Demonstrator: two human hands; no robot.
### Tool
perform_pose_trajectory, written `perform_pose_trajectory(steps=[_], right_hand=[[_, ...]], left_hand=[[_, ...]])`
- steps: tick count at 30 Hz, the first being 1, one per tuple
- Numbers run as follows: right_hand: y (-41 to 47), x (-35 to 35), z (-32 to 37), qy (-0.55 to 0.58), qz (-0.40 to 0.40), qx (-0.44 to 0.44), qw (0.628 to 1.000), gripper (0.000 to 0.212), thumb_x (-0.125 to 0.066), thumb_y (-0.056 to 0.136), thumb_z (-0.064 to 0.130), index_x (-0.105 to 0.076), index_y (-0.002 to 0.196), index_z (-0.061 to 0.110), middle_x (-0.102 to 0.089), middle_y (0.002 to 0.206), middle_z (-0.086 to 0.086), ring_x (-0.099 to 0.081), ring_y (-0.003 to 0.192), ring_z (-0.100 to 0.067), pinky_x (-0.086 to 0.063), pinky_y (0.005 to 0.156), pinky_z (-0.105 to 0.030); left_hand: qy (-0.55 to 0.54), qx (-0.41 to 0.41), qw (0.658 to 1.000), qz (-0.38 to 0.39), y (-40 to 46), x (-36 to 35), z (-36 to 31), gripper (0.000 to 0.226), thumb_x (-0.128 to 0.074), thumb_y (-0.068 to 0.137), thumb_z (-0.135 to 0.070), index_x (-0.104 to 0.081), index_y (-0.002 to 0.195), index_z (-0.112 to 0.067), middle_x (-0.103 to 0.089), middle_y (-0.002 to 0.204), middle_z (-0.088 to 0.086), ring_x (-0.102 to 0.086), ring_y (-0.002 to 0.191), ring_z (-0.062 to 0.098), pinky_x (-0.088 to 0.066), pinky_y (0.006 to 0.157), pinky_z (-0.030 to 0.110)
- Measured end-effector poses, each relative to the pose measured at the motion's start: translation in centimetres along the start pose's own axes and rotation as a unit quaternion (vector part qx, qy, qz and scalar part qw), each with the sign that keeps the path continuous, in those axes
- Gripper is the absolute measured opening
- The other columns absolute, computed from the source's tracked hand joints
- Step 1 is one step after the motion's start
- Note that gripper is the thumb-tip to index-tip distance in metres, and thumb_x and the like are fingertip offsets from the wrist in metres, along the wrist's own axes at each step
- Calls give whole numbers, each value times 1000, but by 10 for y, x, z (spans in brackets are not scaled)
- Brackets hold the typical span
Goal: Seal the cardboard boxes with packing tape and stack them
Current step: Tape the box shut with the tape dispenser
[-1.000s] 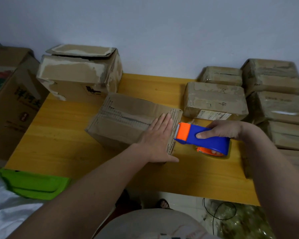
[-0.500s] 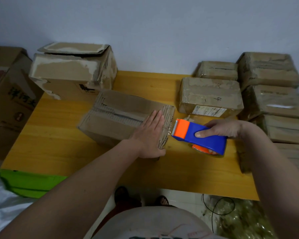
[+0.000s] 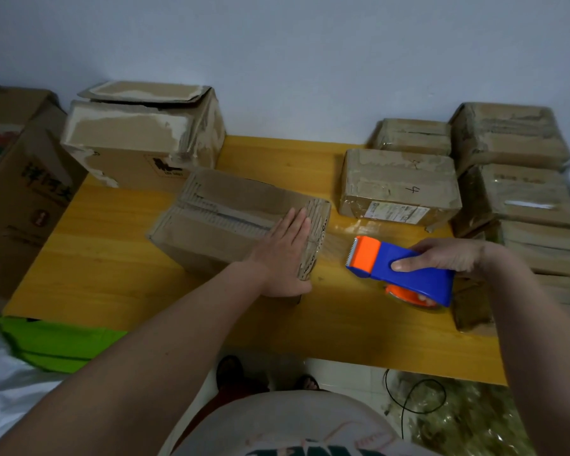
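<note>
A worn cardboard box (image 3: 224, 222) lies on the yellow table (image 3: 112, 258) in the middle, with its flaps closed. My left hand (image 3: 285, 255) presses flat on the box's right end, fingers together. My right hand (image 3: 448, 255) grips a blue and orange tape dispenser (image 3: 402, 271) just right of the box. A clear strip of tape (image 3: 334, 241) stretches from the dispenser's toothed edge to the box's right end.
A bigger torn box (image 3: 139, 139) stands behind at the left. A large printed carton (image 3: 17, 192) is off the table's left edge. Several taped boxes (image 3: 399, 189) sit and stack at the right. Green and white bags (image 3: 53, 343) lie at the lower left.
The dispenser has pulled away to the right from the box's end, and a strip of tape now spans the gap. My left hand stays pressed on the box.
</note>
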State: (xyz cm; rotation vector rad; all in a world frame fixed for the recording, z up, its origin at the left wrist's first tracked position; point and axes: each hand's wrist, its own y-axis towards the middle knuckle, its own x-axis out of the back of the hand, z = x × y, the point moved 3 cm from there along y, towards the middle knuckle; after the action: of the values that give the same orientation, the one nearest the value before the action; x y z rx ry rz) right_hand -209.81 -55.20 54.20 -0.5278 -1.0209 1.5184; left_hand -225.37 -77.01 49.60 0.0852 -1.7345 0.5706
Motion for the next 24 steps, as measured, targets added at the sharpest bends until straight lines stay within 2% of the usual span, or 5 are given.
perform_pose_trajectory(steps=[4,8,14,21,24], right_hand=[[1,6,6,-43,-16,0,999,75,-74,55,60,-64,109,8,-74,94,-11,-71,76,-23,-55,64,-29],[-4,8,5,-48,-14,-5,999,68,-72,62,54,-63,111,8,-74,95,-12,-71,78,-24,-55,65,-30],[0,3,1,-73,-9,-11,997,86,-75,49,67,-64,111,9,-74,97,-10,-71,83,-26,-56,74,-35],[7,-8,22,-129,-45,-75,988,47,-67,77,53,-66,95,9,-75,77,-2,-70,69,-18,-52,62,-27],[19,-14,28,-143,-88,-102,981,51,-67,79,56,-64,97,8,-73,91,-9,-69,82,-25,-55,79,-36]], left_hand=[[-3,-1,1000,-5,-1,1,0,116,-52,82,-66,21,149,-6,28,158,9,28,144,23,14,117,35],[-3,2,1000,-11,-3,2,-1,115,-52,82,-65,20,150,-6,28,158,8,28,144,23,16,114,33],[-1,2,1000,-9,-2,2,0,114,-52,82,-63,20,150,-6,28,158,9,28,144,24,11,119,37],[-6,1,1000,-10,-3,2,-2,115,-53,80,-62,20,150,-7,29,158,9,29,144,24,10,120,38],[-8,2,1000,-5,-3,2,-2,116,-53,80,-63,21,150,-7,30,157,9,29,144,24,7,121,41]])
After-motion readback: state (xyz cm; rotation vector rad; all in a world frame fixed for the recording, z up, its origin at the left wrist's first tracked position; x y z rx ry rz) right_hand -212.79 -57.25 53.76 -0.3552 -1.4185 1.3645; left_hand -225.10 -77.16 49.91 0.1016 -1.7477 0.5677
